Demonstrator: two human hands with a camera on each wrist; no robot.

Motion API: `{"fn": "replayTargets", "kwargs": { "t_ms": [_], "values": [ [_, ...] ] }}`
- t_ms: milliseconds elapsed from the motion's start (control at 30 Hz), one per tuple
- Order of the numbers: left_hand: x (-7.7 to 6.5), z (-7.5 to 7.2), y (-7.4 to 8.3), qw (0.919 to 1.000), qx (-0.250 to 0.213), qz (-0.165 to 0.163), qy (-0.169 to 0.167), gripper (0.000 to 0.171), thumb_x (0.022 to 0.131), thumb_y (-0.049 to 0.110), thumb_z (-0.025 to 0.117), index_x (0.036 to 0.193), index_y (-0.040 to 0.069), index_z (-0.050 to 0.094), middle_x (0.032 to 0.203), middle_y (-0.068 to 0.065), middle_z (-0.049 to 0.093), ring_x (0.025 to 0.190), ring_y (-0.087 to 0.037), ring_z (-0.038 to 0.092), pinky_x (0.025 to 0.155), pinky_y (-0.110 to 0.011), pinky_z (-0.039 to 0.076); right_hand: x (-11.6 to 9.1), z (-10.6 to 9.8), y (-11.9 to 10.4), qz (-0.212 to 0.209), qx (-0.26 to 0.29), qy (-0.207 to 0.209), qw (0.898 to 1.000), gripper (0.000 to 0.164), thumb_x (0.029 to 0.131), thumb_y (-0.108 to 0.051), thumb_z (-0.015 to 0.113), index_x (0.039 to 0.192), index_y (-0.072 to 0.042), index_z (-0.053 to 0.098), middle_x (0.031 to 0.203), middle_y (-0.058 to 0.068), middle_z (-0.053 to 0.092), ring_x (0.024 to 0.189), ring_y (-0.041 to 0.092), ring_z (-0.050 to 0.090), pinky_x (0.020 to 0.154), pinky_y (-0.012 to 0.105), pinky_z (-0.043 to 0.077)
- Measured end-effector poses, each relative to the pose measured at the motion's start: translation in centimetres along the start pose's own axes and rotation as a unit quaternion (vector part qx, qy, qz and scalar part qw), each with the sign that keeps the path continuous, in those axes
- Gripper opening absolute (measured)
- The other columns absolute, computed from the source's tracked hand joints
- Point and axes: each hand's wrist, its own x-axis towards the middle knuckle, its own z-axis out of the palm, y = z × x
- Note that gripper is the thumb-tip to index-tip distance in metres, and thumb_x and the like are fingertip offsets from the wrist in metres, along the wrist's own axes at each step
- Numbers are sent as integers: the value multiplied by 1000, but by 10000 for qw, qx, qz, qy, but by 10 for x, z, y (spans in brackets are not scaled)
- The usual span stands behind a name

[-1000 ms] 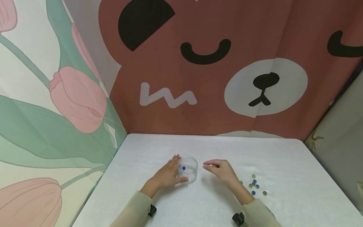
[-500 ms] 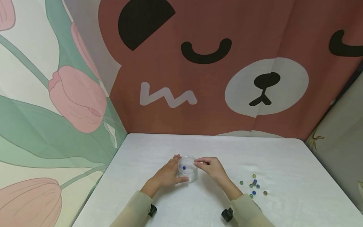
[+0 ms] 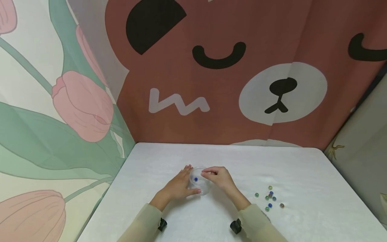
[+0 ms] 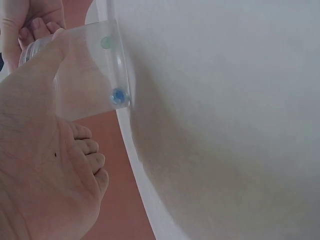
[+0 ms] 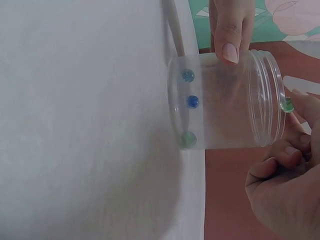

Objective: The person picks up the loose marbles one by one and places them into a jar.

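Observation:
A clear plastic jar [image 3: 204, 187] with a threaded neck stands upright on the white table. My left hand [image 3: 176, 185] holds it from the left, thumb on the near side and fingers on the far side. At the jar's mouth, my right hand [image 3: 222, 178] pinches a green marble [image 5: 287, 105] between thumb and forefinger, best seen in the right wrist view. On the jar's bottom, that view shows a blue marble [image 5: 193, 102], a lighter blue marble [image 5: 188, 75] and a pale green marble [image 5: 188, 139].
Several loose marbles [image 3: 270, 205] in blue, green and brownish tones lie on the white table [image 3: 317, 181], right of my right forearm. Behind the table hangs a brown curtain [image 3: 181, 131] with a bear face. A tulip-print cloth [image 3: 87, 107] covers the left side.
My right hand has moved left with the green marble, from beside the jar to over its mouth. The left hand and the jar have stayed in place.

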Motion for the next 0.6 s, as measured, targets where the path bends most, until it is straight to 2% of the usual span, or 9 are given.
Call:
{"fn": "replayTargets", "kwargs": {
  "t_ms": [267,467,600],
  "values": [
    [-1,2,0,10000,56,-19,-2,111,87,77,56,160,1,23,169,-13,15,157,-26,12,127,-44,20,7,6,0,-192,-375,218,9989,17,86,-27,81,95,-13,82,68,-7,62,67,9,50,58,22,42],
    [0,0,0,10000,27,-34,-4,111,87,76,57,160,1,22,169,-13,15,157,-26,12,127,-44,20,10,7,-2,-178,-526,228,9982,15,87,-26,80,94,-13,82,64,-6,58,66,11,47,60,26,40],
    [0,1,0,10000,29,-29,-10,111,86,77,57,160,1,22,169,-13,15,157,-26,13,127,-44,20,11,9,-1,-191,-609,260,9976,14,87,-26,80,93,-14,83,76,-4,69,70,11,50,64,27,43]
  ]
}}
